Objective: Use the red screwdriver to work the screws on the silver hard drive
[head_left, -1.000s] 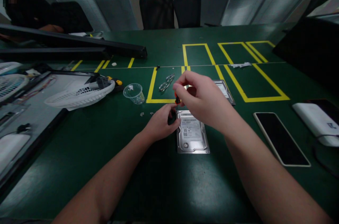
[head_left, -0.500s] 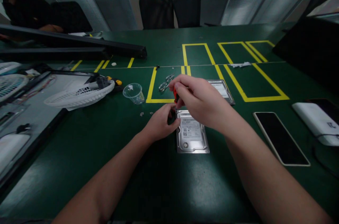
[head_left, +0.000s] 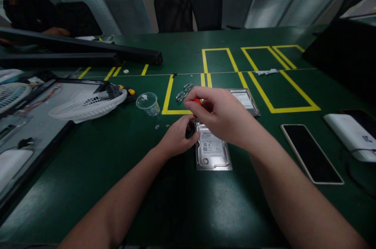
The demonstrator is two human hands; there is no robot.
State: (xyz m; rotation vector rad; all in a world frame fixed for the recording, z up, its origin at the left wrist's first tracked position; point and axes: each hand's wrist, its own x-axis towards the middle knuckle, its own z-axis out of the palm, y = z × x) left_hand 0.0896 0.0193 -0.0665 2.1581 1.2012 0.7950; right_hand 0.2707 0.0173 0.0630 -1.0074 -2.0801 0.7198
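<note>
A silver hard drive (head_left: pixel 214 151) with a white label lies flat on the green table. My right hand (head_left: pixel 216 109) is closed on the red handle of a screwdriver (head_left: pixel 196 102), held upright over the drive's far left corner. My left hand (head_left: pixel 180 135) rests at that same corner, thumb on the drive's left edge and fingers curled near the screwdriver's tip. What the tip touches is hidden by the fingers. A few tiny screws (head_left: pixel 157 127) lie left of my left hand, in front of a clear plastic cup (head_left: pixel 147 104).
Behind my right hand lies a second drive (head_left: pixel 243 98). Glasses-like clear items (head_left: pixel 184 91) lie inside yellow tape. At right are a phone (head_left: pixel 311 153) and a white power bank (head_left: pixel 351 137); at left, a white racket-like frame (head_left: pixel 88 108). A person sits far left.
My right hand has turned around the screwdriver handle and its fingers have shifted slightly to the left and down. My left hand and the drive have stayed in place.
</note>
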